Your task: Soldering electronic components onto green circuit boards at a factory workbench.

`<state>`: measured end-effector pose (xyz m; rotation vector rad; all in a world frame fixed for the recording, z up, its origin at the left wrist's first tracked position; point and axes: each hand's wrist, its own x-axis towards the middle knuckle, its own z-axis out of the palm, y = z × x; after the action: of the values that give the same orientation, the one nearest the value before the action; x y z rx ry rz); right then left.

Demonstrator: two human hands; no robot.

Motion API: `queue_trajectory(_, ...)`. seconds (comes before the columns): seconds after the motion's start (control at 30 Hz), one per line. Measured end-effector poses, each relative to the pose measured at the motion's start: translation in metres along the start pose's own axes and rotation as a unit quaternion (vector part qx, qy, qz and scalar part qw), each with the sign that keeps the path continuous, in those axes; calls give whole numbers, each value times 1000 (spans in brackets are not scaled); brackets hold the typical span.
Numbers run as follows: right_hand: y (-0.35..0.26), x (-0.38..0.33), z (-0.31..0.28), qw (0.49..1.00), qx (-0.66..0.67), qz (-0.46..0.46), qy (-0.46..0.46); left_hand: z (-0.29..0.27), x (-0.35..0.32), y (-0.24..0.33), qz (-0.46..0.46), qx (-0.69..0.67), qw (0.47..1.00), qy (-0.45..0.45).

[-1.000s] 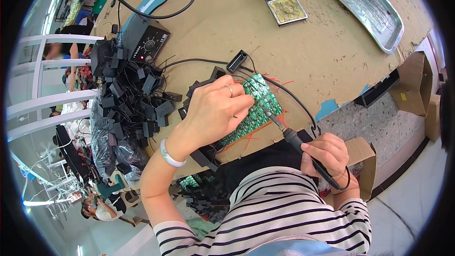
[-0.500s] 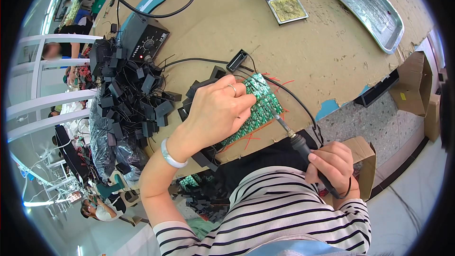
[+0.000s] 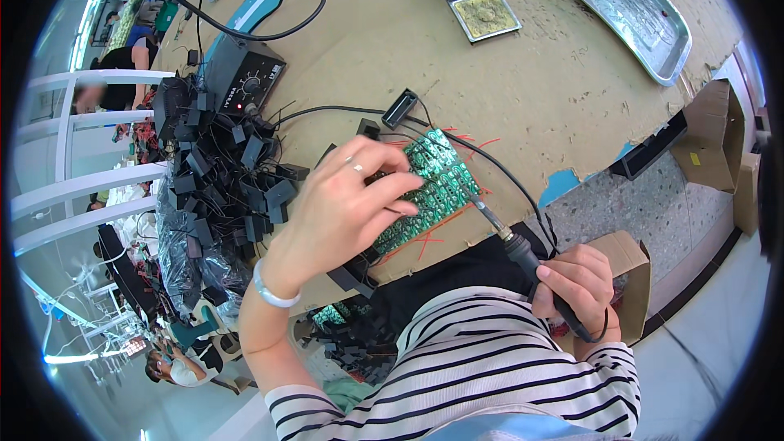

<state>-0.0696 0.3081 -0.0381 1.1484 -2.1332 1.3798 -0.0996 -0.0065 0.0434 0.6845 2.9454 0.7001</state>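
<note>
A green circuit board panel with many small repeated sections lies on the cardboard-covered bench before me. Over its left part hovers my left hand, thumb and fingers parted, with nothing clearly visible between them. My right hand grips a soldering iron by its dark handle; the metal tip points at the board's right edge, touching or just above it. Just beyond the board sits a small black rectangular housing with thin wires. More black housings are partly hidden behind my left hand.
To the left are a soldering station with a dial and a heap of wired black housings. At the back stand an iron holder with a yellowish cleaning pad and a metal tray. A cardboard box is at right. People work far left.
My left hand has drawn back leftward from the middle of the board, and its fingers have come apart. The soldering iron stays almost where it was, tip at the board's right side.
</note>
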Motion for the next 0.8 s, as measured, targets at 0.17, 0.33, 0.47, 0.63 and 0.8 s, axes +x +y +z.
queue_trajectory(0.17,0,-2,2,1000,11,1,13,-13,-18,-18,95,4,995,5)
queue_trajectory(0.33,-3,0,1,1000,17,4,5,0,-11,-12,67,0,997,32)
queue_trajectory(0.47,-4,-3,3,1000,18,9,1,20,0,-3,98,91,991,-2)
queue_trajectory(0.63,-3,-8,7,1000,23,10,-11,24,6,-2,107,105,988,-33)
queue_trajectory(0.8,-2,-9,7,1000,22,12,-17,26,6,0,108,105,988,-31)
